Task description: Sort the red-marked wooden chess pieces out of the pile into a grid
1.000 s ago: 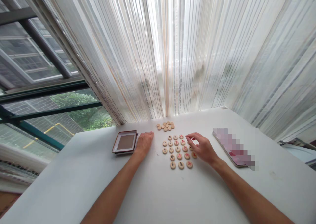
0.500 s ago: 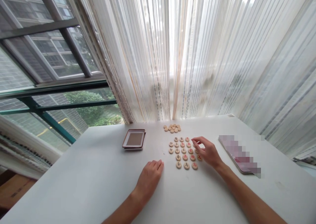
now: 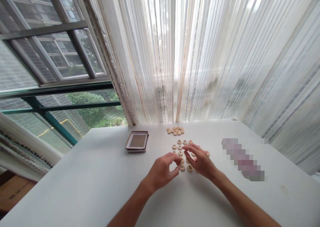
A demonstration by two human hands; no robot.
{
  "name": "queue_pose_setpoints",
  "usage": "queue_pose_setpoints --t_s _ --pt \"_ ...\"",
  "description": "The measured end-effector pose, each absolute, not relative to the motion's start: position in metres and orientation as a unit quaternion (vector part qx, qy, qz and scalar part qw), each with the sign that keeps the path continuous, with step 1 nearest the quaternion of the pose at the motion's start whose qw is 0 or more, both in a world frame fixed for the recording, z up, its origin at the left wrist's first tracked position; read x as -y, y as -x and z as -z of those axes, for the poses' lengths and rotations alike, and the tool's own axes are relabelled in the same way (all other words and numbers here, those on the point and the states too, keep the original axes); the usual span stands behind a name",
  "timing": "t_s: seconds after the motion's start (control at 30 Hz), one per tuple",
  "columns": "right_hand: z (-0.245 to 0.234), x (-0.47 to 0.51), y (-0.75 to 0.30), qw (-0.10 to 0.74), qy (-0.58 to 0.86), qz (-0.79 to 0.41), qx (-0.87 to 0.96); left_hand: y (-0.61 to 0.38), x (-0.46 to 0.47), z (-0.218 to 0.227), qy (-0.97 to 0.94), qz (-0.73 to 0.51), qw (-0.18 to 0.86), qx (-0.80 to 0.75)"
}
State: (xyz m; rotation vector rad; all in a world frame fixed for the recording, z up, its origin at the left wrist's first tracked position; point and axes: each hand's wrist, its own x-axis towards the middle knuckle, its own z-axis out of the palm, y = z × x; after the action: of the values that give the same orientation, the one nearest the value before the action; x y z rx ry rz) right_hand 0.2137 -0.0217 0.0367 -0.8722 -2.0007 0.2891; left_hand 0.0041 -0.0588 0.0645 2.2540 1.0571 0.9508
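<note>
Round wooden Chinese chess pieces with black or red characters lie in rough rows on the white table. My left hand is at the near left side of these rows. Its thumb and index finger curl into a ring, tips close together beside a black-marked piece; whether anything is pinched there is hidden. Over the middle and right of the rows is my right hand, thumb and index finger apart, near a black-marked piece. It covers several pieces. A red-marked piece shows beyond its knuckles.
Behind the rows, a cluster of blank-looking wooden pieces lies on the table. A shallow box sits to the left. A blurred-out flat object lies at the right. Curtains and a window border the far edge.
My left hand has moved right and forward to the pieces, its fingers curling into a ring. My right hand has shifted left over the rows. The view has shifted slightly.
</note>
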Motion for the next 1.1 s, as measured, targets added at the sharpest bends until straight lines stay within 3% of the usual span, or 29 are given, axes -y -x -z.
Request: queue_pose_setpoints --t_s 0.23,0.4,0.67,0.8,0.9,1.1 --pt "-0.031 0.035 -0.193 0.475 0.334 -0.115 0.806 -0.016 0.031 -0.037 -0.652 -0.483 0.453 -0.370" --pt "-0.015 0.036 -0.194 0.460 0.323 -0.098 0.821 -0.014 0.032 -0.017 -0.622 -0.478 0.497 -0.370" --pt "-0.011 0.036 -0.197 0.462 0.343 -0.104 0.811 -0.013 0.039 -0.019 -0.684 -0.459 0.405 -0.396" --pt "-0.013 0.030 -0.209 0.484 0.379 -0.099 0.782 -0.005 0.027 -0.014 -0.733 -0.461 0.245 -0.436" --pt "-0.015 0.024 -0.221 0.489 0.417 -0.105 0.759 0.000 0.009 -0.008 -0.797 -0.396 0.145 -0.432" --pt "-0.019 0.021 -0.231 0.496 0.442 -0.131 0.736 0.004 -0.010 0.000 -0.844 -0.300 0.117 -0.429"
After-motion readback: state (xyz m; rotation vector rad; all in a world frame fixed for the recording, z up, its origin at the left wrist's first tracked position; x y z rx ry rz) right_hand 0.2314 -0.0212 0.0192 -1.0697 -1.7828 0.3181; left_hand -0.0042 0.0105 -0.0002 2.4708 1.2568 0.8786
